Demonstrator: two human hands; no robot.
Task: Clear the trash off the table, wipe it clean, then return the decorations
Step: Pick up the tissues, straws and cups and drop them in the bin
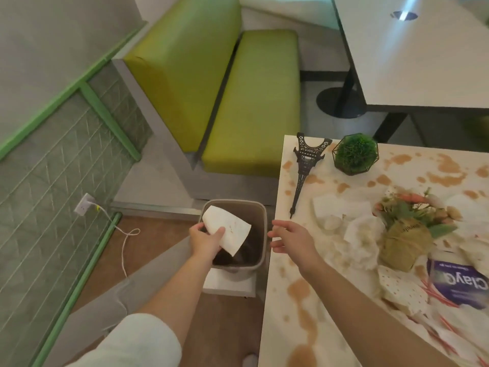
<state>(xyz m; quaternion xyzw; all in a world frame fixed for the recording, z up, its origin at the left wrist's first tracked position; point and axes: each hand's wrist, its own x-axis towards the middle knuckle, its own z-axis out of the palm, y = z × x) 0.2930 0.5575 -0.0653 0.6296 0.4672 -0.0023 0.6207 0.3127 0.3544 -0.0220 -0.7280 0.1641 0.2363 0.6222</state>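
Brown stains blotch a white table (288, 300) beside one green bench (251, 102); one tower model (304, 170), one plant ball (356, 154) and one bouquet (404, 229) sit along its far edge. Left hand (205, 241) grips a napkin (227, 230) over one bin (260, 215); right hand (292, 238) hovers, fingers spread, at the table's left edge.

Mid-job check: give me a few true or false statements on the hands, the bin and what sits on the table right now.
1. The left hand holds a white paper over the bin. True.
2. The right hand grips a tissue. False: it is open and holds nothing.
3. The tower model lies on its side on the table. True.
4. The table is wiped clean. False: brown stains and crumpled tissues remain.
5. The bin stands on the table. False: it stands on the floor beside it.
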